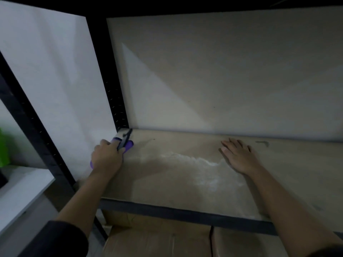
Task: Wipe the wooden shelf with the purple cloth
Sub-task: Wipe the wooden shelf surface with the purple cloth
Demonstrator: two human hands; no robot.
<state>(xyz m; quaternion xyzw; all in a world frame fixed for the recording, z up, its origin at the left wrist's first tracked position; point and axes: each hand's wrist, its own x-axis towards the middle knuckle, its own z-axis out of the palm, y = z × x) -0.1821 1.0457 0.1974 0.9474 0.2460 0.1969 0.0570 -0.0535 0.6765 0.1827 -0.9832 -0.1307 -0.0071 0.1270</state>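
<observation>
The wooden shelf (167, 182) is a pale brown board in a black metal frame, with a lighter whitish patch in its middle. My left hand (106, 157) is closed on the purple cloth (130, 145) at the shelf's back left corner; the cloth pokes out past my fingers and at my wrist. A dark thin object (126, 139) lies across the cloth by my fingers; what it is cannot be told. My right hand (239, 156) rests flat, palm down, on the board right of centre, fingers spread, holding nothing.
Black frame uprights (115, 89) stand at the left and a black rail (185, 214) runs along the shelf's front edge. White wall lies behind. Cardboard boxes (157, 240) sit on the level below. A white surface (20, 188) and something green (3, 149) are at far left.
</observation>
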